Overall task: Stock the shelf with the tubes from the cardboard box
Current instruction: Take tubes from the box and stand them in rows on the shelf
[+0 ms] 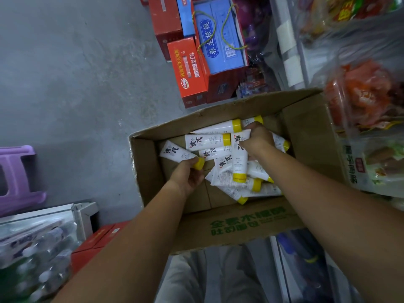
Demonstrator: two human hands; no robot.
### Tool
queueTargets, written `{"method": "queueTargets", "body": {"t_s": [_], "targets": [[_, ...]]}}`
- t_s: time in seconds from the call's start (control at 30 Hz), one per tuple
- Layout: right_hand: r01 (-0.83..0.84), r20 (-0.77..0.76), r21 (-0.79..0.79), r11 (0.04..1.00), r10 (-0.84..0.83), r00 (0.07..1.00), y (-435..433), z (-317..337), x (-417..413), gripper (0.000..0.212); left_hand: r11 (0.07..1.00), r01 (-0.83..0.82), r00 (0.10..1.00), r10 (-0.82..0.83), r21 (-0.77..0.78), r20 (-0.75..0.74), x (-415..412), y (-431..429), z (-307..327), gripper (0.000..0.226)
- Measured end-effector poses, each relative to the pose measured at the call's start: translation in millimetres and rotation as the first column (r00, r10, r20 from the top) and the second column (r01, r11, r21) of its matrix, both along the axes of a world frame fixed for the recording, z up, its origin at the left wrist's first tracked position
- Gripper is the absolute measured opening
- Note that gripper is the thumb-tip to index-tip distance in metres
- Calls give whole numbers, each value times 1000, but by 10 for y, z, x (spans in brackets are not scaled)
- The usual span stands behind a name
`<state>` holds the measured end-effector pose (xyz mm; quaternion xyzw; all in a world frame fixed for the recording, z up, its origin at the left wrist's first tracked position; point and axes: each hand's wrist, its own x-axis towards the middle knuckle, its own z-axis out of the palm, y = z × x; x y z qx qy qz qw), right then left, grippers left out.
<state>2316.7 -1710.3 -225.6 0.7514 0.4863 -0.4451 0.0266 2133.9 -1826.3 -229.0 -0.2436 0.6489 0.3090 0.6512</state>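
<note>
Both bare arms of a person reach down into an open cardboard box point(150, 167), whose near flap carries green print, with grey concrete floor point(76, 84) beyond it. The box holds a jumble of loose tubes point(207, 142), white with yellow caps, most lying flat and roughly crosswise with caps toward the right. The left hand point(188, 174) has its fingers curled round the capped end of the left tube point(175, 152) near the box's left wall; that tube's long axis runs diagonally, cap toward the person and crimped end slanting away to the left. The right hand point(258, 138), deeper in the box, is closed in a fist round the crimped end of the right tube point(239, 160), which lies lengthwise over the pile, its yellow cap pointing back toward the person. Past the far wall of the box stand red gift cartons point(188, 71) and a blue carton with cord handles point(220, 38). Bagged snack packets point(367, 92) crowd the right edge, a purple plastic stool point(17, 176) sits at the left, and shrink-wrapped water bottles point(37, 254) fill the near left corner.
</note>
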Motion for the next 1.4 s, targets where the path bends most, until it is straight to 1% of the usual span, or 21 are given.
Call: {"method": "queueTargets", "body": {"t_s": [0.1, 0.2, 0.3, 0.33, 0.4, 0.43, 0.5, 0.57, 0.63, 0.77, 0.87, 1.0, 1.1, 1.23, 1.33, 1.4], "targets": [[-30, -56, 54, 998, 33, 998, -151, 112, 59, 32, 997, 70, 996, -69, 24, -50, -1, -114, 73, 36], [0, -136, 102, 995, 14, 991, -273, 279, 139, 40, 962, 267, 957, -256, 62, -139, -14, -218, 191, 54], [15, -185, 117, 993, 7, 983, -317, 505, 220, 44, 871, 486, 842, -443, 76, -308, -56, -290, 322, 68], [17, -197, 125, 992, 8, 980, -318, 586, 246, 45, 833, 548, 795, -489, 79, -359, -77, -299, 382, 67], [38, -226, 149, 988, -3, 974, -321, 772, 289, 43, 768, 633, 719, -538, 96, -439, -120, -309, 535, 54], [49, -252, 164, 985, -7, 968, -322, 870, 312, 42, 745, 656, 703, -546, 120, -455, -133, -313, 625, 48], [70, -302, 184, 980, -11, 953, -322, 1040, 366, 41, 693, 697, 681, -561, 183, -471, -164, -320, 807, 45], [85, -340, 205, 975, -10, 940, -338, 1217, 422, 44, 623, 742, 651, -581, 248, -488, -191, -319, 992, 52], [101, -359, 234, 967, -11, 933, -352, 1389, 475, 51, 551, 783, 613, -606, 289, -507, -216, -289, 1148, 59], [127, -381, 329, 936, 8, 924, -358, 1925, 597, 53, 420, 828, 560, -598, 371, -574, -215, -167, 1610, 61], [159, -402, 393, 906, 14, 915, -339, 2326, 679, 46, 311, 866, 498, -607, 392, -619, -201, -43, 1958, 61], [217, -445, 419, 882, -8, 895, -336, 2789, 749, 47, 174, 902, 416, -600, 396, -683, -134, 133, 2429, 61], [252, -454, 447, 859, -25, 891, -385, 3102, 801, 47, 87, 901, 394, -572, 425, -720, -25, 255, 2721, 62], [325, -473, 469, 821, -77, 878, -534, 3505, 924, 44, -6, 893, 377, -537, 450, -755, 169, 396, 3134, 60], [364, -480, 498, 787, -100, 871, -674, 3942, 1071, 42, -83, 885, 353, -518, 457, -779, 332, 465, 3512, 59], [371, -472, 541, 754, -93, 877, -750, 4257, 1185, 42, -129, 881, 339, -497, 455, -799, 450, 489, 3791, 54]]}}
